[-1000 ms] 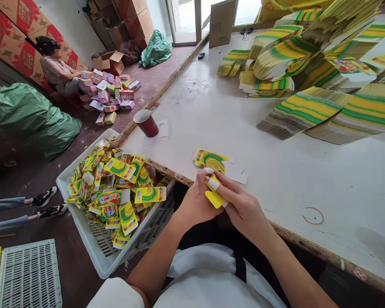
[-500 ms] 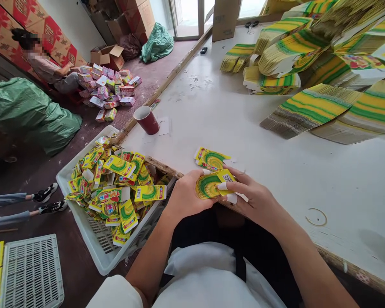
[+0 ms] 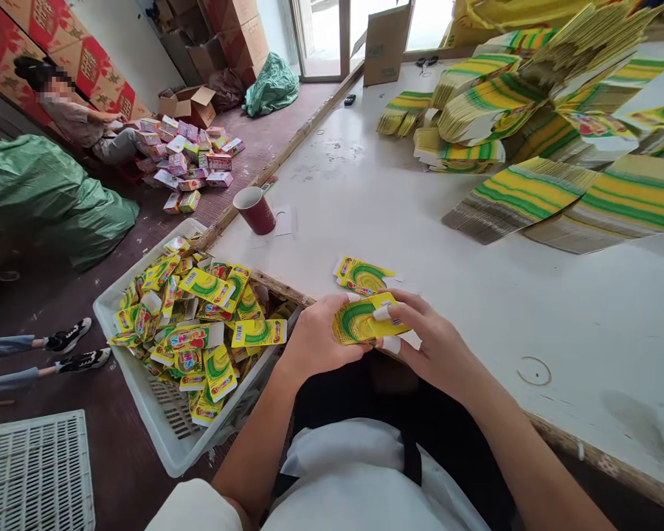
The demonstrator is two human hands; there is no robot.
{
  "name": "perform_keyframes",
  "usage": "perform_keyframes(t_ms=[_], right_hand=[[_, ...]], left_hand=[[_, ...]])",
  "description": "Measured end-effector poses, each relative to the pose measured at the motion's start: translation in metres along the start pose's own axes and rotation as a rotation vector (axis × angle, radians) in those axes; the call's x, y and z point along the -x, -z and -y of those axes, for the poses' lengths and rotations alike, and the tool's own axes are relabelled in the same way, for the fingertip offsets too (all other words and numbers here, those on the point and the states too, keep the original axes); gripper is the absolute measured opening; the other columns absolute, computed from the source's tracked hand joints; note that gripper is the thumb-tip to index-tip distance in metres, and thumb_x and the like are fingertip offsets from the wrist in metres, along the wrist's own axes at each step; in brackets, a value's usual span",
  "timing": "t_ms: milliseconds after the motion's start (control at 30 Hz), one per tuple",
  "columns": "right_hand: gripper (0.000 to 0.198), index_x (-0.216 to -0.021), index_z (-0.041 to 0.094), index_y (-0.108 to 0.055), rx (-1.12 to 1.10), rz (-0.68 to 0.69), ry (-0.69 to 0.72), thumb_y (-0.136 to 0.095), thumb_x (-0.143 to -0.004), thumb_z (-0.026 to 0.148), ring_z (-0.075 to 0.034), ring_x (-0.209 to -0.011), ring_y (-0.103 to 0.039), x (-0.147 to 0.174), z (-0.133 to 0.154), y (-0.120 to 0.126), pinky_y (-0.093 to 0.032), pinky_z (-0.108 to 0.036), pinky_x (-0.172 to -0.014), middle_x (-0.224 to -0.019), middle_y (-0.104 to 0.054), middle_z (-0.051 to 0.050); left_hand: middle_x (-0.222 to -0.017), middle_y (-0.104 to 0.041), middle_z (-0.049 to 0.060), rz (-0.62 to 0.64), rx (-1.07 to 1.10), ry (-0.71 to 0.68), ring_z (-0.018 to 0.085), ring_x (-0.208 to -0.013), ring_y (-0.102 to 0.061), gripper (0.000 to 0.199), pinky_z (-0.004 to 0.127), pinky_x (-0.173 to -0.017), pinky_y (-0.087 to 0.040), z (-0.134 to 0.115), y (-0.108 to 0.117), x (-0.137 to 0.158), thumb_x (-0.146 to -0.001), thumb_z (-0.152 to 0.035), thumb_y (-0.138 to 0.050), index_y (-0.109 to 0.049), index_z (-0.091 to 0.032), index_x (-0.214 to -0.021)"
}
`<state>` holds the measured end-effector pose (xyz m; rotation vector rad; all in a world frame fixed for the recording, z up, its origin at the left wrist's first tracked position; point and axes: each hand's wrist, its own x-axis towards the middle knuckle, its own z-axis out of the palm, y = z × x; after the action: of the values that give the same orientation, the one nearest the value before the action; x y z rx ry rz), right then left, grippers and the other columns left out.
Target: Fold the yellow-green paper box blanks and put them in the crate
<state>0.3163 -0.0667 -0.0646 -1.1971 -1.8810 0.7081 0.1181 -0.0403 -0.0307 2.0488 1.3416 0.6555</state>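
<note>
A small yellow and green cardboard box [image 3: 355, 318] is held between my two hands at the table's front edge. My left hand [image 3: 318, 332] grips its left end, thumb on the near side. At the other end, my right hand [image 3: 429, 335] has its fingers closed over the box's right end; white coverings wrap some fingertips. Just beyond the hands, another flat yellow and green carton [image 3: 362, 274] lies on the white table [image 3: 321, 221]. My palms hide part of the held box.
A white plastic basket [image 3: 144, 413] full of small yellow boxes stands left of me. A red mug [image 3: 255, 212] stands on the table's left side. Stacks of flat cartons [image 3: 536, 195] lie at the right. A person [image 3: 83, 118] sits beyond, beside a pile of pink boxes [image 3: 182, 158].
My right fingers have moved further over the right end of the box, covering its barcode part. My left hand keeps its grip. The view has shifted slightly.
</note>
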Motion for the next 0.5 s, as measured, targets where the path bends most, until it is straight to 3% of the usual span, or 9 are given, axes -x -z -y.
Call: perform_keyframes(t_ms=[133,200,233,300,367,433,500], right_hand=[[0.063,-0.129,0.024,-0.038,-0.158,-0.099,-0.223,-0.070,-0.079,0.046,-0.028,-0.104,-0.065,-0.007,0.006,-0.016,-0.058,-0.041,-0.080,-0.127,-0.058,-0.014],[0.072,-0.133,0.024,-0.036,-0.208,-0.102,-0.247,-0.071,-0.077,0.051,-0.029,-0.108,-0.064,-0.012,0.003,-0.021,-0.057,-0.043,-0.085,-0.133,-0.054,-0.015],[0.071,-0.134,0.023,-0.037,-0.213,-0.104,-0.247,-0.070,-0.077,0.051,-0.028,-0.108,-0.064,-0.015,-0.001,-0.022,-0.055,-0.044,-0.087,-0.133,-0.055,-0.015],[0.058,-0.129,0.022,-0.044,-0.137,-0.127,-0.264,-0.067,-0.080,0.044,-0.028,-0.105,-0.065,-0.022,-0.013,-0.020,-0.054,-0.047,-0.089,-0.124,-0.062,-0.014],[0.042,-0.122,0.020,-0.052,0.067,-0.152,-0.316,-0.063,-0.082,0.031,-0.030,-0.101,-0.065,-0.028,-0.025,-0.017,-0.053,-0.049,-0.087,-0.113,-0.067,-0.013],[0.037,-0.116,0.018,-0.056,0.299,-0.131,-0.376,-0.058,-0.080,0.017,-0.032,-0.097,-0.065,-0.033,-0.033,-0.017,-0.053,-0.049,-0.084,-0.106,-0.069,-0.013],[0.039,-0.114,0.016,-0.058,0.457,-0.067,-0.391,-0.053,-0.076,0.007,-0.032,-0.095,-0.063,-0.037,-0.035,-0.021,-0.052,-0.047,-0.083,-0.103,-0.070,-0.013]], left_hand=[[-0.103,-0.069,0.007,-0.013,0.109,-0.001,0.025,-0.096,-0.066,0.051,0.036,-0.088,-0.052,0.002,-0.006,0.000,-0.062,-0.024,-0.076,-0.060,-0.018,-0.111],[-0.098,-0.069,0.005,-0.079,0.296,0.062,0.023,-0.090,-0.066,0.049,0.032,-0.083,-0.053,0.011,-0.003,-0.001,-0.060,-0.022,-0.080,-0.062,-0.018,-0.105],[-0.094,-0.069,0.003,-0.174,0.433,0.099,0.020,-0.085,-0.067,0.046,0.029,-0.078,-0.054,0.018,0.002,-0.002,-0.058,-0.023,-0.082,-0.062,-0.018,-0.100],[-0.089,-0.069,0.000,-0.486,0.763,0.135,0.015,-0.079,-0.067,0.044,0.023,-0.071,-0.054,0.034,0.019,-0.006,-0.058,-0.032,-0.086,-0.061,-0.020,-0.093],[-0.097,-0.069,0.002,-0.847,1.100,0.098,0.015,-0.091,-0.067,0.048,0.022,-0.079,-0.055,0.050,0.043,-0.009,-0.065,-0.049,-0.080,-0.060,-0.021,-0.097],[-0.104,-0.068,0.009,-1.000,1.384,0.090,0.017,-0.104,-0.065,0.057,0.025,-0.088,-0.054,0.061,0.061,-0.012,-0.076,-0.069,-0.061,-0.058,-0.017,-0.102],[-0.105,-0.066,0.015,-1.016,1.580,0.168,0.019,-0.107,-0.064,0.068,0.028,-0.091,-0.054,0.064,0.067,-0.013,-0.083,-0.075,-0.042,-0.056,-0.012,-0.105]])
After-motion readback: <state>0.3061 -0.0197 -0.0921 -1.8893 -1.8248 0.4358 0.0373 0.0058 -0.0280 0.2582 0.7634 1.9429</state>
